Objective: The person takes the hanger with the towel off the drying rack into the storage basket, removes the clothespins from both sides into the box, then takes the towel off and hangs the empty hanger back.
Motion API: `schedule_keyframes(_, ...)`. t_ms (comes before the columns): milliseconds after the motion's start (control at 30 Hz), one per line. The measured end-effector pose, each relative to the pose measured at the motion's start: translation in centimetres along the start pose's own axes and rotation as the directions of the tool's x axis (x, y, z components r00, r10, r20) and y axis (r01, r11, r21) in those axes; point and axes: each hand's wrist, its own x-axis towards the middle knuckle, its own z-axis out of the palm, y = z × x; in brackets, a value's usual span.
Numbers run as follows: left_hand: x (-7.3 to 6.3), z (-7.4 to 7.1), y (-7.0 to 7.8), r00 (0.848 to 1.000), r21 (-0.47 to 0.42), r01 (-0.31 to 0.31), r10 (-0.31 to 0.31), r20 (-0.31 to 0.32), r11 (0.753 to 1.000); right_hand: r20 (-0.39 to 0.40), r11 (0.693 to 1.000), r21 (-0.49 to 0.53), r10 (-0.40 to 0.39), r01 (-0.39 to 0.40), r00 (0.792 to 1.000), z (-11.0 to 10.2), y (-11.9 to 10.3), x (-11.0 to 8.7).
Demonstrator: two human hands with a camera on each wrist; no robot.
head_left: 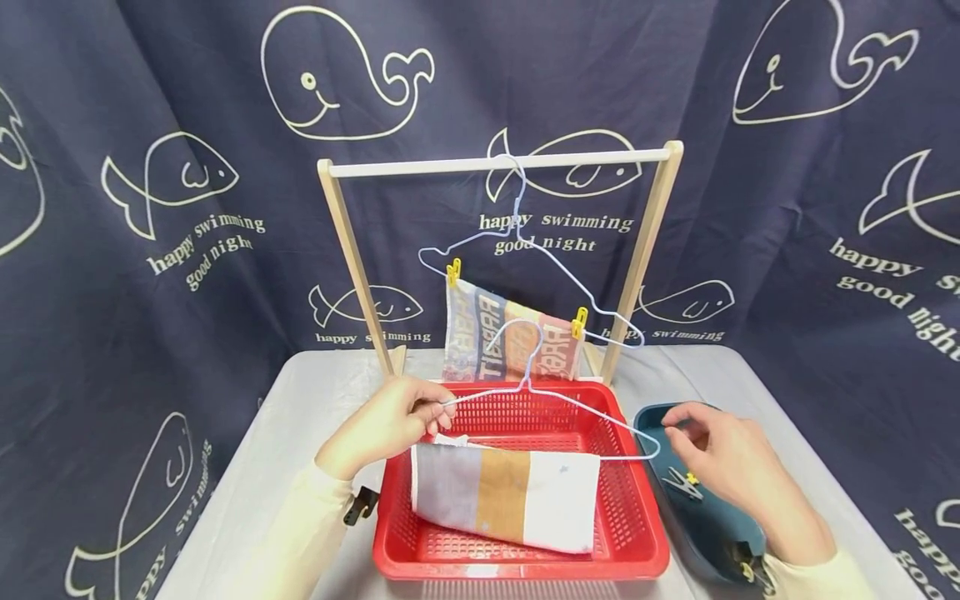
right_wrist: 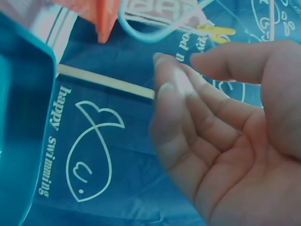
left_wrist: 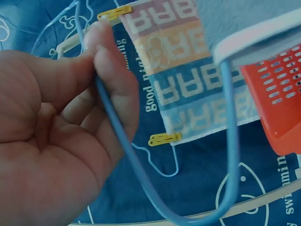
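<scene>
My left hand [head_left: 397, 421] pinches the left shoulder of a pale blue wire hanger [head_left: 570, 402] between thumb and fingers. In the left wrist view, the rounded end of the hanger loops below the hand. A towel [head_left: 502, 496] with grey, brown and white bands hangs folded over the hanger's bottom bar, above a red plastic basket [head_left: 390, 560]. To the right, my right hand [head_left: 731, 458] hovers over a dark teal tray [head_left: 720, 529] with its fingers loosely bent and nothing between them. Small clips [head_left: 684, 483], white and yellow, lie in the tray, partly near the hand.
Behind the basket stands a wooden rack with a white rail [head_left: 435, 167]. On it hangs another hanger [head_left: 558, 260] carrying a multicoloured lettered towel [head_left: 465, 325], held by two yellow clips [head_left: 580, 322]. A dark whale-print curtain [head_left: 187, 75] covers the back, behind the pale table [head_left: 300, 392].
</scene>
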Motion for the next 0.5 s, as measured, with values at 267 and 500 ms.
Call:
schedule_keyframes(267, -0.3, -0.9, 1.0, 0.993, -0.014, -0.026, 0.024, -0.116, 1.0, -0.179, 0.987, 0.066, -0.13, 0.144, 0.975, -0.8, -2.3, -0.7)
schedule_keyframes(500, -0.7, -2.0, 2.1, 0.967, 0.079, -0.013, 0.033, -0.253, 0.997, -0.228, 0.956, 0.095, -0.249, 0.277, 0.941, -1.2, -4.4, -0.7)
